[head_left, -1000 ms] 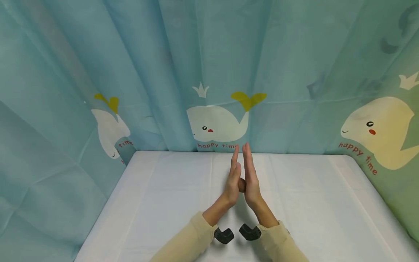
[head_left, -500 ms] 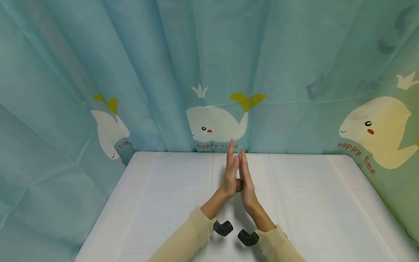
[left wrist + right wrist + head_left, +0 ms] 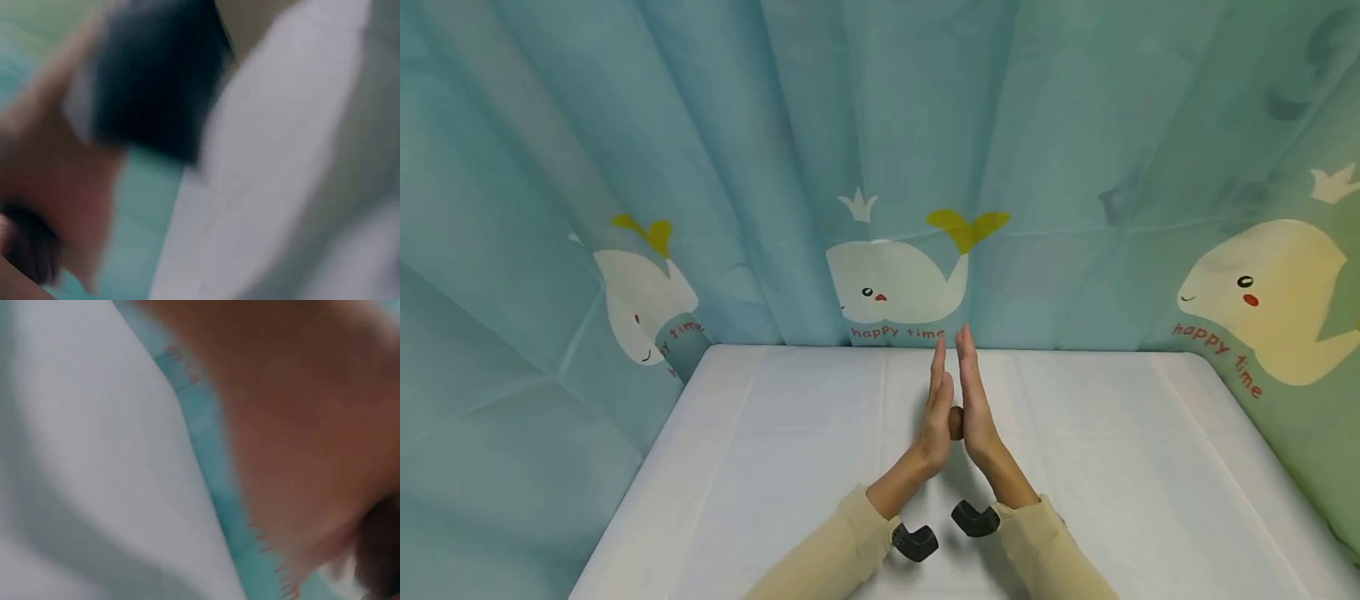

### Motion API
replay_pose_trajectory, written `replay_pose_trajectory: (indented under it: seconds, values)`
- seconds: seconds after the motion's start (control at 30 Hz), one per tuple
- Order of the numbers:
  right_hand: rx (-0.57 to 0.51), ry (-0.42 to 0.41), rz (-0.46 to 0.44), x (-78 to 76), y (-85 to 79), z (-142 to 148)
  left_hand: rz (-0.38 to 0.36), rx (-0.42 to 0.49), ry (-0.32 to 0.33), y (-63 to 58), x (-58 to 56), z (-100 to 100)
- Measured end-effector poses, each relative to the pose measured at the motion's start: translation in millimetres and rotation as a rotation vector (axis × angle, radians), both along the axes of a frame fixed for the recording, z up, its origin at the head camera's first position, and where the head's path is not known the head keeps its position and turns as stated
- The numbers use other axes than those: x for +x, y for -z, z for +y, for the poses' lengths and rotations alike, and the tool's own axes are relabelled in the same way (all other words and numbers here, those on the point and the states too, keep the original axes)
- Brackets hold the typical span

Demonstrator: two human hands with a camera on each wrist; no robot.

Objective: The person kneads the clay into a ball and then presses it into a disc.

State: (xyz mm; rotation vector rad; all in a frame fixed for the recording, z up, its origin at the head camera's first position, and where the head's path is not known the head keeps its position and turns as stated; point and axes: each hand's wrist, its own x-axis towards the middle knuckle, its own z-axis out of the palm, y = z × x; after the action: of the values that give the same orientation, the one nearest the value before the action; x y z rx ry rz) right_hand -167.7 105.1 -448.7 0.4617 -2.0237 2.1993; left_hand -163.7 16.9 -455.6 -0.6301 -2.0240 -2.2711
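So the brown ball (image 3: 957,423) sits squeezed between the two palms, down below the fingers, closer to the heels of the hands than to the fingertips. Left hand (image 3: 934,429) and right hand (image 3: 978,421) both have straight fingers aimed at the table's far edge, not curled round anything, with a slim gap between the tips. They're held up over the table (image 3: 1112,467), about midway between its far left and far right corners. Ball looks roundish and dark, maybe grooved (the left wrist view is super blurry, so I can't tell the material). Table's covered in smooth white stuff with faint creases, far corners rounded off. Cream sleeves (image 3: 823,550), chunky black gadgets (image 3: 915,543) at both cuffs, and past the far edge a folded blue-green curtain (image 3: 1075,125) printed with whales.
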Motion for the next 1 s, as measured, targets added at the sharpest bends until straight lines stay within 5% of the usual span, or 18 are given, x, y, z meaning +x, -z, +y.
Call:
replay_pose_trajectory:
  seconds: [0.17, 0.43, 0.63, 0.8, 1.0]
  values:
    - [-0.077, -0.036, -0.038, 2.5, 9.0, -4.1, 0.025, 0.033, -0.028, -7.9, -0.6, -1.1]
    - [-0.086, -0.09, -0.006, 22.4, 9.1, -18.8, 0.045, 0.046, -0.175, -5.4, -21.9, -11.7]
    - [-0.023, -0.014, 0.038, 16.6, 1.4, -13.2, 0.052, 0.038, -0.094, 1.1, -8.9, -3.9]
    - [-0.051, -0.014, 0.024, 5.7, 1.2, -8.5, 0.112, 0.039, -0.097, -8.3, 2.7, 0.2]
    - [-0.078, -0.052, -0.02, 14.4, 7.4, -12.6, 0.153, 0.08, -0.125, -17.7, -5.5, -5.1]
